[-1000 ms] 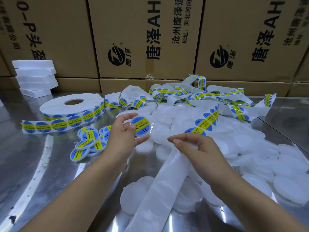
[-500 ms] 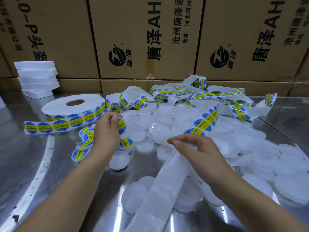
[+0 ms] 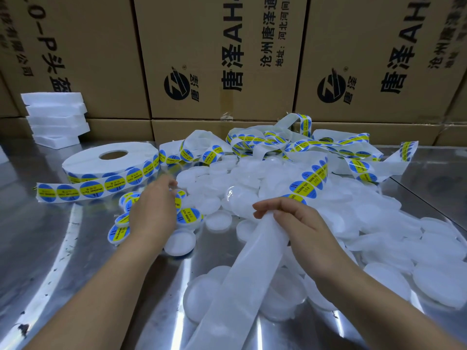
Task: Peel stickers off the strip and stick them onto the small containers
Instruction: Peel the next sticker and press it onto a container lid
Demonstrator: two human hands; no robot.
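Table (image 3: 38, 261): bright steel, scuffed; strip (image 3: 242, 286): the near stretch is bare translucent white backing, running from the bottom edge up into the right hand (image 3: 300, 228); right hand: fingers and thumb curled round the strip, gripping it; stickers (image 3: 309, 180): on the strip beyond that hand, round, blue, with a yellow band and black print, the strip trailing off in tangled loops at the rear; containers (image 3: 379, 223): shallow round white pots, heaped from centre to right, under and around the strip; left hand (image 3: 154, 210): palm down over a small cluster of labelled containers (image 3: 188, 217), left of centre; its fingertips are blurred, so its grip cannot be told; roll (image 3: 111, 160): stickered, lying flat, far left, tail unwound; foam blocks (image 3: 55, 117): white, stacked, rear left; cartons (image 3: 214, 59): brown, printed, along the back.
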